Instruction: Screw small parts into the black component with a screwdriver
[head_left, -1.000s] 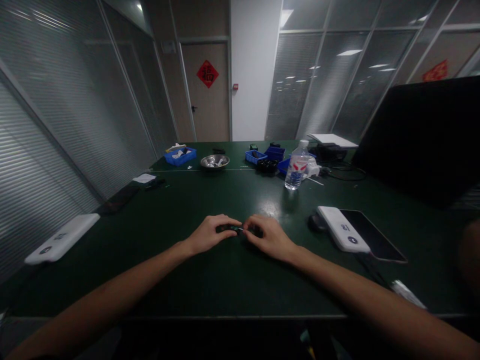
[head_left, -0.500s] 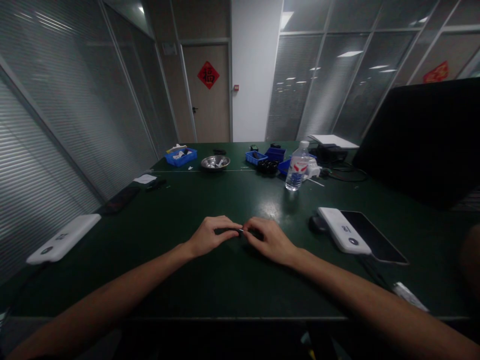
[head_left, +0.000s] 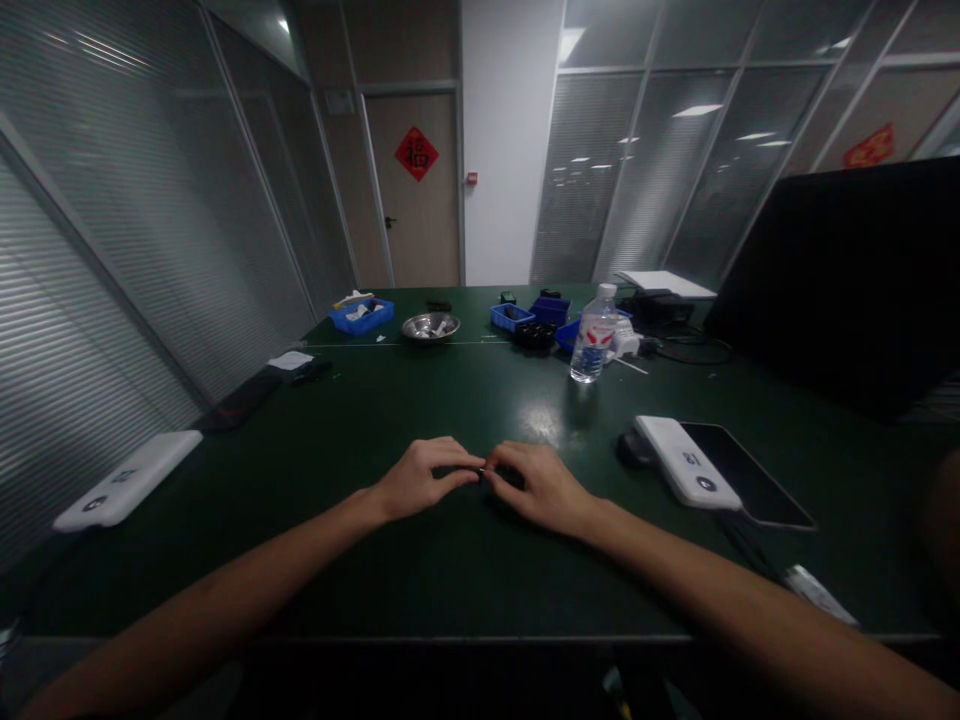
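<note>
My left hand (head_left: 424,478) and my right hand (head_left: 541,485) meet fingertip to fingertip over the middle of the dark green table (head_left: 450,585). Between them sits a small dark piece (head_left: 481,473) with a bright glint, mostly covered by the fingers and too small to name. Thumb and forefinger of my left hand are pinched at its left side. On its right side, the thumb and curled fingers of my right hand close in the same way.
A water bottle (head_left: 592,335) stands ahead to the right. White power banks (head_left: 686,460) lie at both sides, one beside a dark tablet (head_left: 739,470). Farther back are a metal bowl (head_left: 430,328), a blue basket (head_left: 363,316) and more blue trays (head_left: 511,318). A black monitor (head_left: 840,285) rises at right.
Both hands stay pinched at the same spot. The fingertips have drawn slightly closer together, and the small piece shows less than before.
</note>
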